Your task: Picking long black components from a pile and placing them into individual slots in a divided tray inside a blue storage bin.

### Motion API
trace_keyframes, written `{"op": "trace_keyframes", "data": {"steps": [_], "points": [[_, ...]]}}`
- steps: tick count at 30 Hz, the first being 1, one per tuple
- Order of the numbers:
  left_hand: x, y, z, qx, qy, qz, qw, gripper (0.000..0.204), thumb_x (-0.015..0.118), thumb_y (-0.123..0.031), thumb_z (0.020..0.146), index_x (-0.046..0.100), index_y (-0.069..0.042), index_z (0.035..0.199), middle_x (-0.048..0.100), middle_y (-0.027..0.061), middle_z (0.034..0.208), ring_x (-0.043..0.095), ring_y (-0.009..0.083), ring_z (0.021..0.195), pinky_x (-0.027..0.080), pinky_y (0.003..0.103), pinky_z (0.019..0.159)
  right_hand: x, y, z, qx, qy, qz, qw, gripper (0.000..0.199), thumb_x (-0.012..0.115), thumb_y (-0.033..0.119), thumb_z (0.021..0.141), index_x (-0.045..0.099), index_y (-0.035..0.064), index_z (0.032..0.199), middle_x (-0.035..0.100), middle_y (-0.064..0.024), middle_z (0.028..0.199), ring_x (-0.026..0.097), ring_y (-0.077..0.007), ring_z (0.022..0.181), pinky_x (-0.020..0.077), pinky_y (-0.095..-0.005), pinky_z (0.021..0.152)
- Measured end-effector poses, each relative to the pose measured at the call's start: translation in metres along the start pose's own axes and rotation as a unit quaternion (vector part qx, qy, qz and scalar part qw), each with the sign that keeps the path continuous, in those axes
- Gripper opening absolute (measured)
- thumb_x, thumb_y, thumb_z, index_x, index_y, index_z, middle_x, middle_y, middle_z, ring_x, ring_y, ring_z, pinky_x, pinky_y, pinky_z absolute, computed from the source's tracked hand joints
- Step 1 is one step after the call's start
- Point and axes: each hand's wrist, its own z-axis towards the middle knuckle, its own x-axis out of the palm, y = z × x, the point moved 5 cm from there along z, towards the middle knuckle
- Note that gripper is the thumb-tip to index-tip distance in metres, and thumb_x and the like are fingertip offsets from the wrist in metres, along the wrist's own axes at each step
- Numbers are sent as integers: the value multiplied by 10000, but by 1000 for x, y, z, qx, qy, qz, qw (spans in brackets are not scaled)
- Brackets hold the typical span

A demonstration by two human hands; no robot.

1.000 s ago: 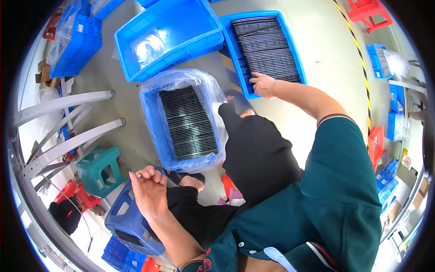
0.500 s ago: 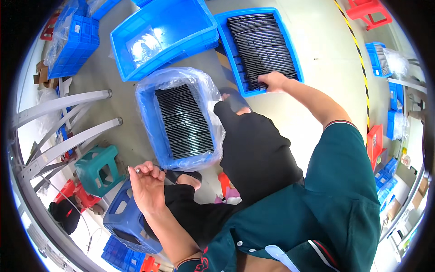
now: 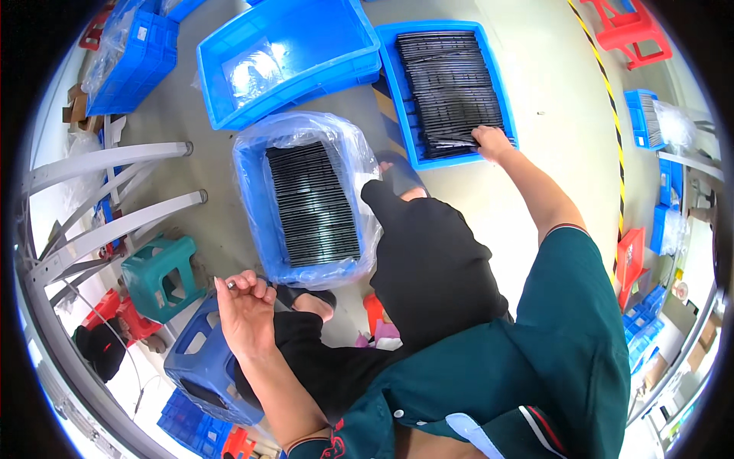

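My right hand (image 3: pixel 493 143) reaches to the near right corner of a blue crate (image 3: pixel 498 76) packed with a row of thin black strips (image 3: pixel 447 84). Its fingers are closed on the end of a thin black strip (image 3: pixel 453 142) at the near end of the row, which lies slightly askew. My left hand (image 3: pixel 248 314) is raised palm up at the lower left, fingers loosely curled and thumb apart. The palm is bare; a small shiny spot shows at the fingers. Beyond it stands a bag-lined blue crate (image 3: pixel 258 206) holding more black strips (image 3: pixel 315 205).
An unfilled-looking blue crate (image 3: pixel 321 76) with clear film inside stands at the far left. Grey metal legs (image 3: pixel 122 164), a green stool (image 3: pixel 162 279) and a blue stool (image 3: pixel 195 359) are on the left. Red stools (image 3: pixel 633 30) and yellow-black floor tape (image 3: pixel 609 122) lie to the right.
My right hand has shifted right along the near edge of the strips to the crate's corner. The near strip now lies at a slant. My left hand stays about where it was.
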Motion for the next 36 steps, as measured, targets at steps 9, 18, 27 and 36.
{"op": "trace_keyframes", "data": {"steps": [9,18,27,36], "points": [[-12,-10,-11,18,-6,-24,1000,306,479,-367,939,534,-96,808,492,35,822,394,148,700,324,282,626,-42,39,5,151,109,263,947,216,633,171,784,501,0,779,603,-138,683,597,-201,500,500,-365,467],[-44,-36,-21,90,-16,-55,994,305,544,-379,904,527,-102,780,534,28,771,470,146,680,404,289,612,-161,142,2,70,48,464,882,230,582,177,867,469,36,725,481,-28,580,441,-108,433,362,-267,364],[-66,-56,-36,141,-35,-126,981,351,534,-428,898,565,-92,801,548,25,722,490,137,629,427,278,573,-297,400,-93,-246,99,462,847,178,621,212,834,541,53,852,590,-30,717,512,-73,544,405,-227,457],[-80,-66,-61,204,-19,-217,955,360,497,-419,921,567,-79,826,551,21,736,503,134,647,431,282,591,-226,482,-180,-269,249,493,789,143,564,168,874,503,39,865,564,-43,674,508,-93,476,403,-231,399]]}}
